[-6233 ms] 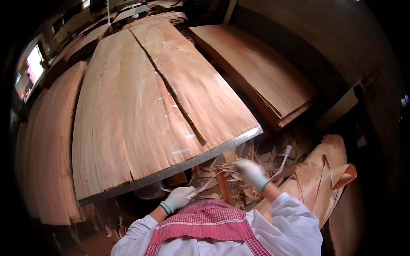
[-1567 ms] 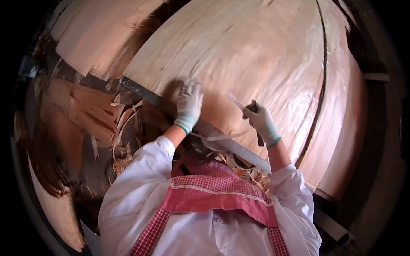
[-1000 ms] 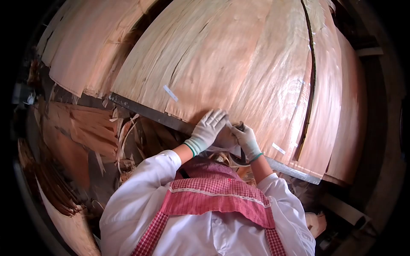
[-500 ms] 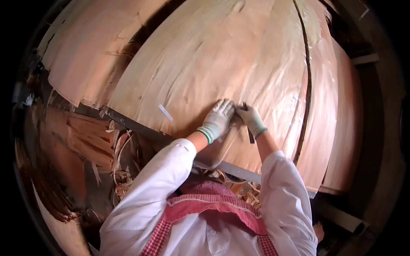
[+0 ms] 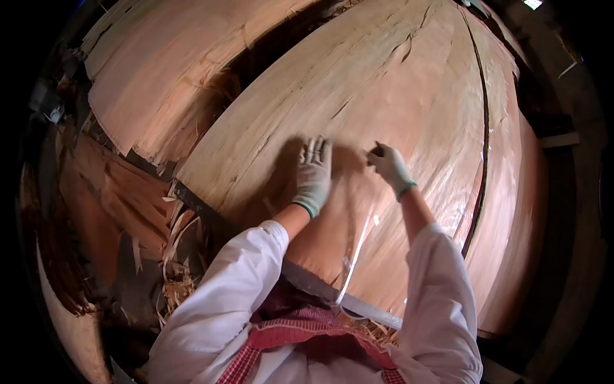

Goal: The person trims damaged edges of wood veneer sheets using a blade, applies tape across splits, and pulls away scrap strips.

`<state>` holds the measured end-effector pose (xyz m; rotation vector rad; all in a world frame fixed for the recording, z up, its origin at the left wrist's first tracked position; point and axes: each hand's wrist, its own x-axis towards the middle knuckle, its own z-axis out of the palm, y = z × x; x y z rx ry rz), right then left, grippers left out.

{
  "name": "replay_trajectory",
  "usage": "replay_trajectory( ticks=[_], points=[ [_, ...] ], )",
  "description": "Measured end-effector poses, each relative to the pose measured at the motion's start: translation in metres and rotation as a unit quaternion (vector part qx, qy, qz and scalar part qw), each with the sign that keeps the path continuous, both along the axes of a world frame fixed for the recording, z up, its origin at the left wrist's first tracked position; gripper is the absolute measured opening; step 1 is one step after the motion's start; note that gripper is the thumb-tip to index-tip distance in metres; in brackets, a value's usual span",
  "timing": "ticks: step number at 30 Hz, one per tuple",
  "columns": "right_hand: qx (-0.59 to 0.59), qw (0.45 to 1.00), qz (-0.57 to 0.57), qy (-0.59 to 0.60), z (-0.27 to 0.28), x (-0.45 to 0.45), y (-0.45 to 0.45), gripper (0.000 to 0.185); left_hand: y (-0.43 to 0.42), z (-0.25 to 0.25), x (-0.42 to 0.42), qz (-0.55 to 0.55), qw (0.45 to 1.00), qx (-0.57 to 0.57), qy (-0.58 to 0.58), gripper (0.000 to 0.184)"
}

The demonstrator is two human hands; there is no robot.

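A broad, pale pinkish wood veneer sheet (image 5: 384,96) lies spread before me. My left hand (image 5: 313,173), in a whitish glove with a green cuff, rests flat on it with the fingers stretched out. To its right, my right hand (image 5: 390,168), gloved the same way, is closed on a dark thin tool (image 5: 377,149); only a short end pokes out past the fingers, so its kind is unclear. Between my arms a narrow white strip (image 5: 355,259) runs up from the sheet's front edge. A small white piece of tape (image 5: 376,219) sits near its upper end.
Another veneer stack (image 5: 173,70) lies at the left across a dark gap. A long dark split (image 5: 484,128) runs down the sheet on the right. Brown veneer scraps (image 5: 121,211) and shavings (image 5: 182,281) pile at lower left. A grey table edge (image 5: 307,281) is close to my apron.
My hands have come apart and sit farther from the front edge, the left one flattened out. The raised veneer flap between them no longer shows; a white strip does. The view has shifted.
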<state>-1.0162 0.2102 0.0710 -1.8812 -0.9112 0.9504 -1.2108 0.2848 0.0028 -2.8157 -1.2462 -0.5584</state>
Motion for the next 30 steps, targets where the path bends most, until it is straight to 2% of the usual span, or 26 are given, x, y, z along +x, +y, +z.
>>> replay_trajectory(
  ticks=[1, 2, 3, 5, 6, 8, 11, 14, 15, 17, 18, 20, 21, 22, 23, 24, 25, 26, 27, 28, 29, 30],
  points=[
    [0.003, 0.999, 0.031, -0.014, -0.021, 0.001, 0.026, 0.024, 0.012, 0.019, -0.004, -0.009, 0.991, -0.123, -0.056, 0.079],
    [0.013, 0.999, 0.028, -0.029, -0.042, -0.001, 0.051, 0.024, 0.022, 0.028, -0.005, -0.032, 0.987, -0.136, -0.079, 0.076],
    [-0.004, 0.999, 0.035, -0.018, -0.041, -0.011, 0.071, 0.027, 0.031, 0.031, -0.004, -0.056, 0.982, -0.149, -0.100, 0.074],
    [-0.097, 0.983, 0.047, -0.149, -0.071, -0.006, 0.102, 0.030, 0.048, 0.029, 0.007, -0.139, 0.975, -0.154, -0.085, 0.064],
    [-0.130, 0.973, 0.047, -0.183, -0.056, -0.011, 0.107, 0.031, 0.054, 0.025, 0.012, -0.180, 0.968, -0.156, -0.077, 0.059],
    [-0.203, 0.947, 0.046, -0.247, -0.029, -0.021, 0.101, 0.031, 0.059, 0.013, 0.018, -0.171, 0.978, -0.121, -0.016, 0.051],
    [-0.046, 0.982, 0.000, -0.184, -0.062, -0.025, 0.065, 0.033, 0.051, 0.022, 0.024, -0.148, 0.983, -0.059, 0.087, 0.046],
    [-0.082, 0.995, -0.050, -0.022, 0.002, -0.035, 0.043, 0.038, 0.051, 0.017, 0.031, -0.133, 0.986, -0.051, 0.090, 0.044],
    [-0.088, 0.993, -0.082, 0.004, 0.013, -0.029, 0.047, 0.038, 0.056, 0.018, 0.032, -0.135, 0.984, -0.094, 0.066, 0.043],
    [-0.003, 0.998, -0.063, 0.021, 0.011, -0.007, 0.057, 0.030, 0.068, 0.019, 0.034, -0.142, 0.974, -0.177, 0.018, 0.039],
    [-0.025, 0.999, -0.032, -0.016, 0.019, 0.001, 0.072, 0.028, 0.075, 0.021, 0.036, -0.128, 0.982, -0.125, -0.055, 0.031],
    [0.024, 0.997, -0.022, 0.067, -0.016, 0.030, 0.092, 0.032, 0.087, 0.034, 0.053, -0.133, 0.974, -0.159, -0.093, 0.030],
    [0.001, 0.999, 0.023, -0.049, -0.051, 0.059, 0.112, 0.032, 0.102, 0.046, 0.063, -0.127, 0.971, -0.163, -0.116, 0.030],
    [-0.021, 0.984, 0.060, -0.168, -0.085, 0.087, 0.130, 0.033, 0.110, 0.042, 0.073, -0.171, 0.927, -0.281, -0.182, 0.032],
    [-0.088, 0.892, 0.102, -0.431, -0.119, 0.104, 0.139, 0.031, 0.114, 0.023, 0.083, -0.212, 0.863, -0.389, -0.242, 0.035],
    [-0.081, 0.890, 0.079, -0.442, -0.089, 0.080, 0.141, 0.038, 0.114, -0.003, 0.089, -0.235, 0.953, -0.131, -0.137, 0.041],
    [-0.119, 0.905, 0.020, -0.409, -0.072, 0.062, 0.130, 0.042, 0.111, 0.002, 0.095, -0.219, 0.968, -0.107, -0.058, 0.042],
    [-0.059, 0.921, -0.032, -0.384, -0.049, 0.038, 0.121, 0.040, 0.108, 0.009, 0.100, -0.208, 0.975, -0.079, 0.023, 0.043],
    [-0.073, 0.936, -0.058, -0.339, -0.056, 0.031, 0.115, 0.036, 0.100, 0.022, 0.096, -0.190, 0.974, -0.074, 0.100, 0.044],
    [-0.091, 0.947, -0.085, -0.295, -0.067, 0.034, 0.102, 0.031, 0.095, 0.019, 0.099, -0.177, 0.976, -0.071, 0.104, 0.045],
    [-0.032, 0.974, -0.104, -0.197, -0.098, 0.044, 0.088, 0.020, 0.093, 0.019, 0.102, -0.165, 0.978, -0.067, 0.105, 0.046],
    [-0.067, 0.985, -0.147, -0.055, -0.043, 0.011, 0.077, 0.017, 0.093, 0.019, 0.106, -0.165, 0.975, -0.079, 0.124, 0.046]
  ],
)
